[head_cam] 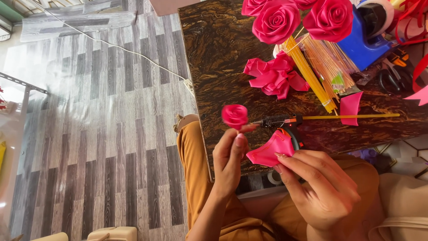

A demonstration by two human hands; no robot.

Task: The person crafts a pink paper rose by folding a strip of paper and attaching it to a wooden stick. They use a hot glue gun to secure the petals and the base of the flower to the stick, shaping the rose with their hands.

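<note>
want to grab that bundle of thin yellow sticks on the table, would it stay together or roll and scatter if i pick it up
The bundle of yellow sticks would probably stay together near its lower end, where a band seems to bind it. The upper ends already fan out, so they may splay further. Each stick looks thin and light, likely bendy and easy to snap. The single loose stick beside the glue gun could roll if nudged.

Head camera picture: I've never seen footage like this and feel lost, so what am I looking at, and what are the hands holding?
There is one view, from a camera worn on a person's head, looking down at their own two bare hands. The left hand holds a small rolled pink rose. The right hand pinches a folded pink ribbon petal. On the dark marbled table lie a glue gun, yellow sticks, loose pink petals, finished roses, scissors and a blue tape dispenser.
</note>
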